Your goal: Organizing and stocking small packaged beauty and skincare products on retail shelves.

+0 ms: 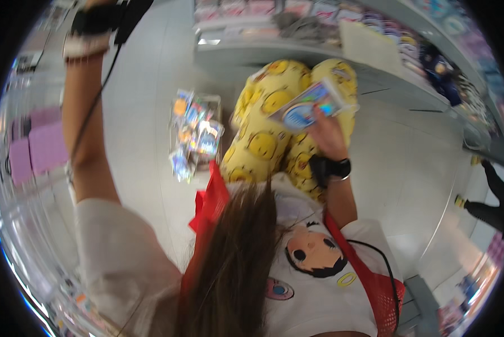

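My right hand [328,134] holds a clear plastic package [309,105] above my knees. Inside the package are a shiny rainbow-coloured backing and a round blue-and-white piece. A black strap [330,168] wraps that wrist. My left arm [85,118] reaches up to the top left, with a black wrist strap [96,19] on it; the left hand lies beyond the picture's edge. On the floor beside my legs stands a shallow wire-like basket [219,109] full of shiny packaged goods [193,126]. Yellow patterned trousers [262,145] cover my bent legs.
A grey shelf unit [269,52] with packaged goods runs across the front and right. Grey cloth [298,27] and a pale board [372,48] lie on it. Purple boxes or panels [47,143] stand at left. A person's dark-clad legs [488,202] show at the far right.
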The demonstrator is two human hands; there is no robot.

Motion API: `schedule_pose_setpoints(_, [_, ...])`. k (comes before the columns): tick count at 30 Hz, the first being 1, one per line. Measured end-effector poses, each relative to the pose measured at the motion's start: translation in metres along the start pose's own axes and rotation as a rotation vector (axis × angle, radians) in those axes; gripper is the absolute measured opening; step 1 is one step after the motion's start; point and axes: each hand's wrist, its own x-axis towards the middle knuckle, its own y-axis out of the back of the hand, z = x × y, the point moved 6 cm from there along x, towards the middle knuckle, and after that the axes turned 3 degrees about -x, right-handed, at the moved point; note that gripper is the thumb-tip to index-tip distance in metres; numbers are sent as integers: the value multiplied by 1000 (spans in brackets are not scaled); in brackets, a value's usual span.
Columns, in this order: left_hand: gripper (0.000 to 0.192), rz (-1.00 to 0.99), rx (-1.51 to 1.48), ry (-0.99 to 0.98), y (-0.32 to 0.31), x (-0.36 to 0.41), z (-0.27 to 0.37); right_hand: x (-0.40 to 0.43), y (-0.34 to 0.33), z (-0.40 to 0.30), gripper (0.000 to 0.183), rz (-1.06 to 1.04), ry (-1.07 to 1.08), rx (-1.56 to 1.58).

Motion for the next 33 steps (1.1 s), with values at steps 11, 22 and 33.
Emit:
schedule_pose_setpoints(11, [46,685,501,1092,-124,-490,-162,14,-22,-4,34,-34,-12,-167])
schedule_pose_setpoints(22, [40,379,385,1202,-275,-599,-244,22,-10,3,35,98,8,-203])
schedule_pose_setpoints(33, [41,282,-93,1667,-421,-692,-416,22,4,12,33,231,-124,-218])
